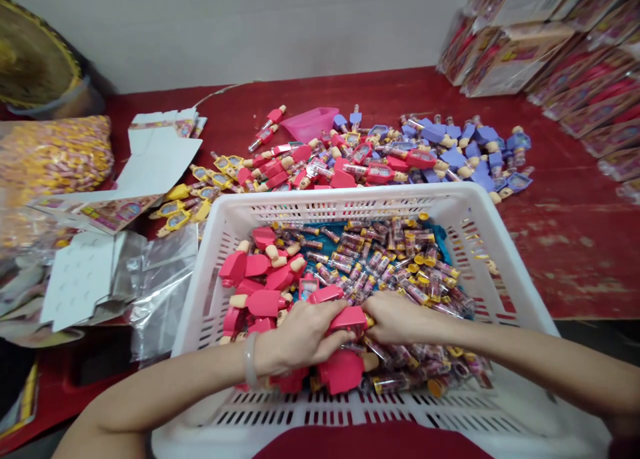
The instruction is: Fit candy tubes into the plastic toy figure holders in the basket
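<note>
Tightly pressed together, left hand, right hand on pink-capped tubes in white plastic crate

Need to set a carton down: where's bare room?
Bare red tabletop lies right of the white crate, below stacked boxes. A narrow strip runs behind the toy tubes, along the wall. Crowded: the crate around the left hand and right hand, and plastic bags leftward.

Worn red-painted table carries a white perforated plastic crate, near centre.
Far side: loose pink and purple plastic-capped tubes; printed cartons stacked right.
</note>
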The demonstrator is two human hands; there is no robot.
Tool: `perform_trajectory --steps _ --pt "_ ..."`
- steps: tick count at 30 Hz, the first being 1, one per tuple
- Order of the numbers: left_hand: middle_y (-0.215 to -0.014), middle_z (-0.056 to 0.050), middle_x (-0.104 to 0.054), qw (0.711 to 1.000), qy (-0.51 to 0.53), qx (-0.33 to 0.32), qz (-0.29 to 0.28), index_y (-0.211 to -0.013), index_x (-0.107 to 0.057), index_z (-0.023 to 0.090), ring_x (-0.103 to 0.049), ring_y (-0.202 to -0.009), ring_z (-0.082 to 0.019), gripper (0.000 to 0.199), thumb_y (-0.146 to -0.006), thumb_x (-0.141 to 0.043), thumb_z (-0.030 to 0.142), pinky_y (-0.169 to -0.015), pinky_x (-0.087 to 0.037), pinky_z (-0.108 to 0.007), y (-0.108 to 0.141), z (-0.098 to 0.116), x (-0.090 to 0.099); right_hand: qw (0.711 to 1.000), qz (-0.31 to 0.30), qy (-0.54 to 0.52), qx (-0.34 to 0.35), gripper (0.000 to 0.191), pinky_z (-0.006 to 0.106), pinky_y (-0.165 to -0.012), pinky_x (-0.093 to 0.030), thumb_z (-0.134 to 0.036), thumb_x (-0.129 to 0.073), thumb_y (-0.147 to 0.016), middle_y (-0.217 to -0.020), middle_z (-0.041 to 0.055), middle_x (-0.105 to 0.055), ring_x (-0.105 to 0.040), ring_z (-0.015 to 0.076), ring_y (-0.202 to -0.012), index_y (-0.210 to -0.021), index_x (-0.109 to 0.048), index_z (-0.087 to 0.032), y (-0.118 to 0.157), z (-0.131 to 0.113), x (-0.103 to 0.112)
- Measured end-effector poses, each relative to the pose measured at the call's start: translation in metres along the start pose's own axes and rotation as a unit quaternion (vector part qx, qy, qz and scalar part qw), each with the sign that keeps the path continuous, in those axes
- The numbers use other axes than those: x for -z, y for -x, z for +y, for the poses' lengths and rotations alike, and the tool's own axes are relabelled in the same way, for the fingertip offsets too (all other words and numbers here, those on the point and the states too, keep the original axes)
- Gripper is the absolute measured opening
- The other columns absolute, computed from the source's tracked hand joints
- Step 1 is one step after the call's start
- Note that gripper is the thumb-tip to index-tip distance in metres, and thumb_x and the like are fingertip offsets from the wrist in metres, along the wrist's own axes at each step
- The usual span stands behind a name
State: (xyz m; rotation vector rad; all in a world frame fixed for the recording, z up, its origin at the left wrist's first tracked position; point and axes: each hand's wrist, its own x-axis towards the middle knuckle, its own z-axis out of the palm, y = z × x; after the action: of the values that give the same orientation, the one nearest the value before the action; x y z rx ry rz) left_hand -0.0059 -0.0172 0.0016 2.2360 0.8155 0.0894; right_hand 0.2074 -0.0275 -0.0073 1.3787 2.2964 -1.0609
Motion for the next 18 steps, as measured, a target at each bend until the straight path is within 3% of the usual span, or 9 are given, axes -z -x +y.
perform_trajectory --steps 2,4,7,9,11,13,14,16,18 --pt "-0.098 -0.011 -0.068 0.999 -0.02 -0.029 -0.007 -0.122 -0.054 0.014 -0.064 -0.08 -0.023 0.042 -0.09 -0.049 0.041 -0.068 -0.048 -0.034 -0.007 -0.006 0.001 0.997 -0.052 -0.055 -0.003 0.016 0.023 -0.048 -0.032 -0.03 -0.058 -0.072 -0.064 0.0034 -0.066 -0.06 0.0176 -0.059 -0.073 -0.066 -0.017 -0.008 0.009 0.002" --pt "-0.093 -0.008 -0.068 1.0 0.019 -0.008 0.001 -0.115 -0.058 0.017 -0.063 -0.078 -0.021 0.037 -0.089 -0.052 0.042 -0.067 -0.048 -0.031 -0.016 -0.013 0.013 0.997 -0.019 -0.074 -0.013 0.023 0.022 -0.049 -0.034 -0.035 -0.062 -0.071 -0.068 0.0022 -0.066 -0.059 0.0176 -0.061 -0.086 -0.065 -0.017 -0.013 0.02 0.01" --pt "-0.085 -0.003 -0.066 0.978 0.182 0.095 0.043 -0.106 -0.063 0.019 -0.06 -0.07 -0.016 0.037 -0.083 -0.06 0.049 -0.063 -0.047 -0.028 -0.029 -0.031 0.049 0.975 0.217 -0.027 -0.043 0.051 0.026 -0.06 -0.039 -0.032 -0.058 -0.079 -0.091 0.0079 -0.068 -0.062 0.0215 -0.077 -0.125 -0.048 -0.013 -0.012 0.034 0.031" --pt "-0.073 -0.001 -0.063 0.926 0.335 0.15 0.086 -0.106 -0.063 0.016 -0.056 -0.057 -0.013 0.042 -0.082 -0.062 0.05 -0.057 -0.046 -0.026 -0.035 -0.046 0.077 0.95 0.307 -0.001 -0.061 0.054 0.028 -0.064 -0.041 -0.03 -0.051 -0.086 -0.094 0.0099 -0.067 -0.063 0.0223 -0.079 -0.134 -0.037 -0.012 -0.008 0.04 0.041" --pt "-0.077 -0.004 -0.064 0.862 0.465 0.14 0.146 -0.106 -0.062 0.014 -0.059 -0.062 -0.014 0.044 -0.083 -0.059 0.051 -0.064 -0.05 -0.028 -0.038 -0.059 0.098 0.961 0.27 0.015 -0.058 0.04 0.028 -0.063 -0.04 -0.03 -0.047 -0.089 -0.089 0.0084 -0.068 -0.064 0.0215 -0.075 -0.126 -0.046 -0.014 -0.007 0.042 0.039" --pt "-0.097 -0.009 -0.066 0.833 0.504 0.112 0.196 -0.111 -0.06 0.015 -0.064 -0.084 -0.019 0.045 -0.086 -0.055 0.051 -0.079 -0.051 -0.033 -0.04 -0.066 0.103 0.984 0.169 0.052 -0.024 0.025 0.027 -0.062 -0.04 -0.029 -0.045 -0.09 -0.087 0.0079 -0.07 -0.065 0.0212 -0.076 -0.109 -0.057 -0.017 -0.011 0.039 0.025" --pt "-0.108 -0.011 -0.065 0.844 0.482 0.108 0.209 -0.116 -0.058 0.016 -0.063 -0.095 -0.021 0.046 -0.086 -0.054 0.051 -0.084 -0.049 -0.034 -0.04 -0.067 0.099 0.989 0.124 0.076 -0.005 0.021 0.027 -0.062 -0.04 -0.028 -0.046 -0.09 -0.087 0.0082 -0.07 -0.066 0.0218 -0.077 -0.102 -0.06 -0.018 -0.014 0.036 0.014" --pt "-0.117 -0.011 -0.061 0.911 0.351 0.113 0.183 -0.123 -0.054 0.018 -0.06 -0.104 -0.024 0.048 -0.085 -0.056 0.049 -0.089 -0.047 -0.036 -0.038 -0.064 0.077 0.991 0.064 0.112 0.021 0.017 0.027 -0.06 -0.039 -0.027 -0.051 -0.087 -0.084 0.0093 -0.071 -0.067 0.0236 -0.076 -0.095 -0.062 -0.017 -0.021 0.029 -0.012" --pt "-0.111 -0.011 -0.062 0.982 0.137 0.102 0.08 -0.116 -0.057 0.017 -0.059 -0.101 -0.025 0.045 -0.084 -0.057 0.05 -0.09 -0.046 -0.04 -0.033 -0.058 0.044 0.991 0.043 0.123 0.028 0.017 0.027 -0.057 -0.038 -0.023 -0.057 -0.082 -0.079 0.0105 -0.071 -0.067 0.0249 -0.072 -0.096 -0.062 -0.015 -0.027 0.023 -0.034"
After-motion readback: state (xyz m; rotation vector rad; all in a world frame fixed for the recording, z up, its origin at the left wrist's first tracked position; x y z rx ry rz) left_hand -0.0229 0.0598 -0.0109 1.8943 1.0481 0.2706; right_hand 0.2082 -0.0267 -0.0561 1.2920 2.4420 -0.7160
